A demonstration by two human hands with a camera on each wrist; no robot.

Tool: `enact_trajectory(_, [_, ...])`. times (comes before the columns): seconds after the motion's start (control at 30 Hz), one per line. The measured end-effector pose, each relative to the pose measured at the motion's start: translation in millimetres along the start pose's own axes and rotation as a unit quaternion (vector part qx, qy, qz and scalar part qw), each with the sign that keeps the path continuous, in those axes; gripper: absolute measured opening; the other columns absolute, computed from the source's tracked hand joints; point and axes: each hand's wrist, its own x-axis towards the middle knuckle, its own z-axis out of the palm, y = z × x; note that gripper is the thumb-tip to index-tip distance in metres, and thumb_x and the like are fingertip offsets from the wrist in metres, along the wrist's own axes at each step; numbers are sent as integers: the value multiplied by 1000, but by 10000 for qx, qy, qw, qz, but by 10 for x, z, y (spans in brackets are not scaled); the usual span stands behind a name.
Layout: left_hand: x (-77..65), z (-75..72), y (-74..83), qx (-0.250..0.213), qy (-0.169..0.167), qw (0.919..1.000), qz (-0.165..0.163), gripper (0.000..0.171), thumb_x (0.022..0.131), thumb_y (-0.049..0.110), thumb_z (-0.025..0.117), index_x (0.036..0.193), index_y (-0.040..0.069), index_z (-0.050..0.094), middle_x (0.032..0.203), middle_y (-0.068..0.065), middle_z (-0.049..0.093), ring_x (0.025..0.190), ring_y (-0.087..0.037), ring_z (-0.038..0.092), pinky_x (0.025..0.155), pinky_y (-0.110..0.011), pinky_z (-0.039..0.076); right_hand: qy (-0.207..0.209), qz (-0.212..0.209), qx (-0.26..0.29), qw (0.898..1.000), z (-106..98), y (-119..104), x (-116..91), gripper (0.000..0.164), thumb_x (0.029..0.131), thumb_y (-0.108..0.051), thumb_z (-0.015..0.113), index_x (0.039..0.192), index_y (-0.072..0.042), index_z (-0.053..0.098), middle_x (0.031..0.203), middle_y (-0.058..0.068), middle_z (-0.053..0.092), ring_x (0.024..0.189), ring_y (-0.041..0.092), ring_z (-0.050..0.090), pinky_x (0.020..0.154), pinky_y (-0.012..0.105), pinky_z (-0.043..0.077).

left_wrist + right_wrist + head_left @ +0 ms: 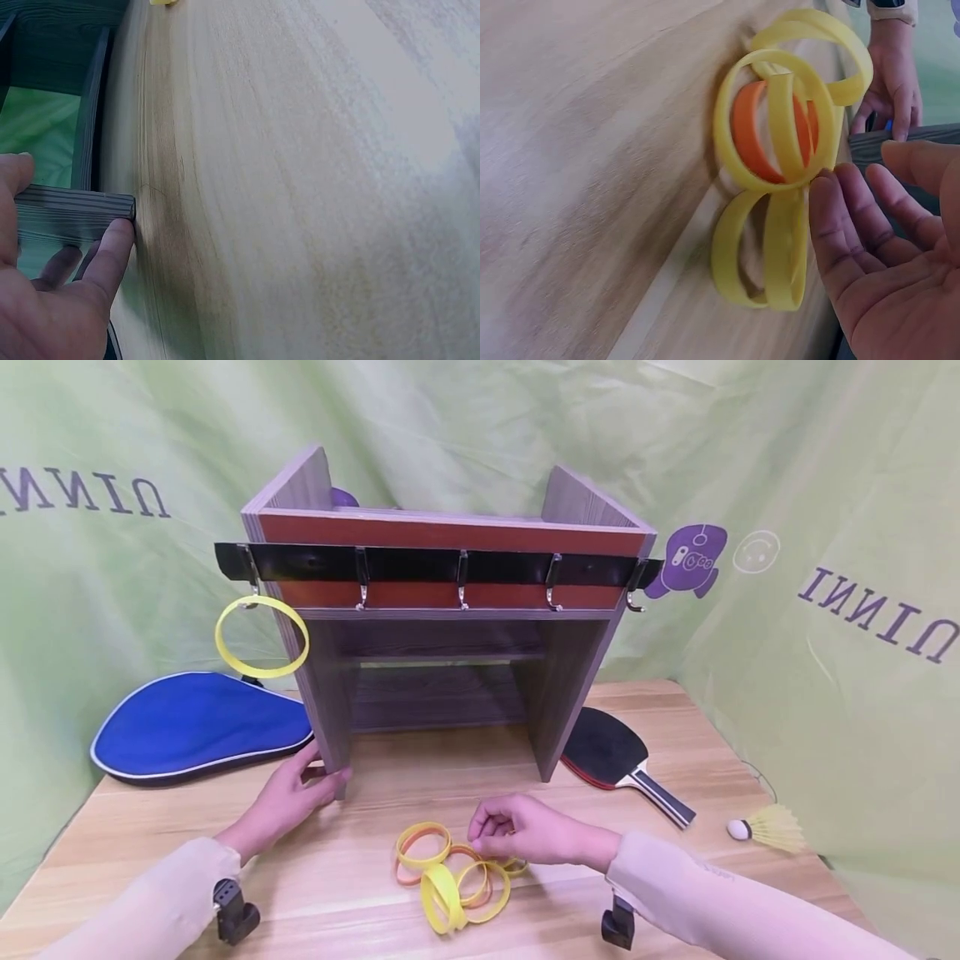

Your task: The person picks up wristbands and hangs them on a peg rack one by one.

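Observation:
My left hand [288,797] grips the lower front end of the grey wooden shelf unit's left side panel [326,693], its thumb and fingers on either side. In the right wrist view, my right hand [892,247] has its fingers loosely bent, with the fingertips at a pile of yellow silicone bands [780,255]. Nothing is visibly pinched. Orange bands [750,135] lie among the yellow ones on the table. Across the shelf's front runs a black rail [412,564] with several silver hooks. One yellow band [260,672] hangs from the leftmost hook.
A blue padded paddle case [198,722] lies left of the shelf. To its right are a black table tennis paddle [606,747] and a yellow shuttlecock [776,828]. Green printed cloth [847,477] surrounds the wooden table [135,852].

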Motion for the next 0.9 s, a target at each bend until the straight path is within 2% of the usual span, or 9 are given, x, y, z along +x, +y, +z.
enact_trajectory(0.17, [4, -3, 20, -27, -39, 10000, 18, 60, 103, 21, 68, 155, 5, 42, 150, -32, 50, 122, -49, 64, 79, -23, 60, -130, -231, -476, 9985, -11, 46, -76, 9, 96, -7, 72, 102, 0, 71, 95, 8, 74, 84, -4, 61, 84, 19, 57])
enact_trajectory(0.47, [-21, 2, 10, -60, -9, 10000, -21, 60, 103, 20, 68, 155, 3, 42, 152, -32, 49, 122, -49, 64, 80, -22, 60, -230, -413, -1029, 9936, 41, 92, -119, 9, 96, -7, 74, 103, -1, 74, 93, 3, 75, 82, -9, 58, 78, 16, 56])
enact_trajectory(0.7, [-24, 4, 22, 10, 46, 10000, 18, 57, 102, 19, 68, 152, 3, 45, 149, -32, 52, 121, -49, 65, 79, -23, 60, -174, -756, -1623, 9837, 87, 101, -110, 6, 96, -6, 73, 100, -2, 73, 93, 3, 72, 83, -10, 55, 77, 17, 57])
enact_trajectory(0.9, [-29, 9, 25, -35, 47, 10000, 52, 56, 102, 16, 69, 151, 3, 46, 148, -31, 53, 120, -46, 66, 78, -23, 59, -144, -687, -1807, 9810, 87, 91, -103, 3, 95, -6, 74, 98, -7, 73, 92, 0, 70, 82, -10, 53, 75, 15, 56])
